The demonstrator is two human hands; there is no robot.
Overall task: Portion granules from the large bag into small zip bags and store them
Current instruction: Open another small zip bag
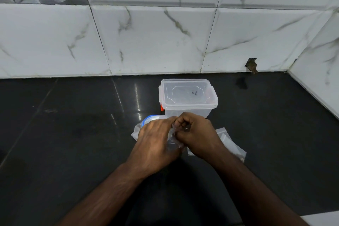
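Observation:
My left hand (156,141) and my right hand (196,134) meet over the black counter, both pinching one small clear zip bag (173,138) between them. Its contents cannot be made out. Behind my left hand lies a larger clear bag with a blue zip rim (149,118), mostly hidden. To the right of my right hand lie more small clear zip bags (229,141) flat on the counter. A clear plastic storage box (187,95) with its lid on stands just beyond my hands.
The black counter (73,134) runs to a white marble-tiled wall (146,42) at the back and another on the right. A small hole (251,65) shows in the wall tiles at the back right.

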